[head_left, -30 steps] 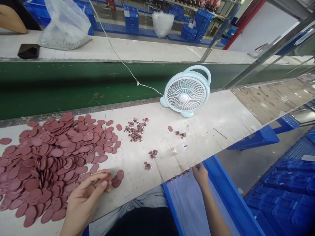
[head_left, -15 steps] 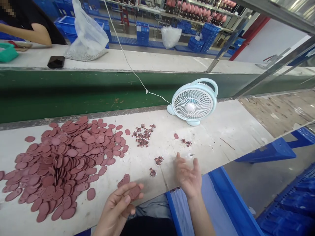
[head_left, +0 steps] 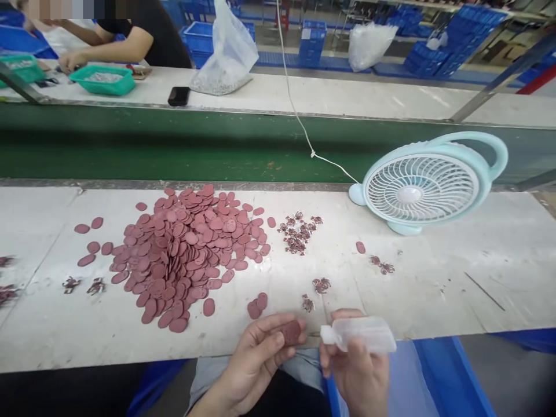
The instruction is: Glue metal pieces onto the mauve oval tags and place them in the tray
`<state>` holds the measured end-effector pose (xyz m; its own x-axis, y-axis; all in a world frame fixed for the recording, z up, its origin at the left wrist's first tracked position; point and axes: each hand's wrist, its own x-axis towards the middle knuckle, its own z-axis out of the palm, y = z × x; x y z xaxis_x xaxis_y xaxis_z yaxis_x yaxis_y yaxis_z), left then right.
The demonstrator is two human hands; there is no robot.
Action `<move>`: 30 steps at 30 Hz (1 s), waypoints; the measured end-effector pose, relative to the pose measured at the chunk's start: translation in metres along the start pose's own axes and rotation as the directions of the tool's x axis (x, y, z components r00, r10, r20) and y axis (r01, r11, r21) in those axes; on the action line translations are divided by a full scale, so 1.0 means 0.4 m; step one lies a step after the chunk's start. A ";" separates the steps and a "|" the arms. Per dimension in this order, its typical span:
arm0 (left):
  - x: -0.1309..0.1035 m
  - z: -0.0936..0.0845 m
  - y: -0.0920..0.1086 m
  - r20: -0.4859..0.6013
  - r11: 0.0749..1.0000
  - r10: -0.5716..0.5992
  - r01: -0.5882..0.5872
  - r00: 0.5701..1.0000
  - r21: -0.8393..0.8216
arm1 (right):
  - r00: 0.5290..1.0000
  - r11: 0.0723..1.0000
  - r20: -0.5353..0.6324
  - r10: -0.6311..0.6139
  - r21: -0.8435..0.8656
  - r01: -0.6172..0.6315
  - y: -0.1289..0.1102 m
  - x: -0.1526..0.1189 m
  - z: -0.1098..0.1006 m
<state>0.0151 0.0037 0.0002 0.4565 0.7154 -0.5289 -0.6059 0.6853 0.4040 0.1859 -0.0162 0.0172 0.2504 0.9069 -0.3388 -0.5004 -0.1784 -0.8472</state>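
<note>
Between the thumb and fingers of my left hand [head_left: 256, 356] is a dark-red oval disc [head_left: 291, 333], its flat face turned up. My right hand [head_left: 358, 370] grips a translucent white squeeze bottle [head_left: 365, 335] lying sideways. The bottle's thin nozzle points left and ends close to the disc; whether the two touch I cannot tell. Just beyond my left hand lie a few loose discs [head_left: 257, 305]. Small dark-red pieces with pale edges [head_left: 321, 285] rest past the bottle, and a larger cluster of these pieces [head_left: 297, 233] sits farther back.
A large heap of oval discs [head_left: 178, 249] covers the table's left-centre. At the right stands a light-blue fan [head_left: 428, 185] with a white cord. Behind the green divider [head_left: 174, 145], a co-worker's arm [head_left: 117, 49] reaches toward green trays [head_left: 104, 81]. A blue bin [head_left: 447, 370] is below my right hand.
My right hand was open and bare of the bottle; now it grips it near the disc. My left hand still holds the disc. The whole view has swung to the left.
</note>
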 end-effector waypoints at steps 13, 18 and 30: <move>-0.009 0.000 -0.008 0.066 0.999 0.028 -0.030 0.997 0.015 | 0.902 0.783 0.070 -0.427 -0.470 0.407 0.020 -0.033 0.037; -0.006 0.001 -0.005 0.061 0.999 0.026 -0.027 0.998 0.022 | 0.878 0.737 0.148 -0.455 -0.491 0.465 0.016 -0.023 0.035; 0.000 0.002 -0.006 0.036 1.000 0.006 -0.006 0.999 0.010 | 0.886 0.736 0.173 -0.430 -0.500 0.455 0.025 -0.030 0.012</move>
<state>0.0169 0.0020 0.0000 0.4758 0.7239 -0.4996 -0.6021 0.6821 0.4149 0.1740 -0.0270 0.0147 0.2941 0.9462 0.1351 0.1602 0.0905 -0.9829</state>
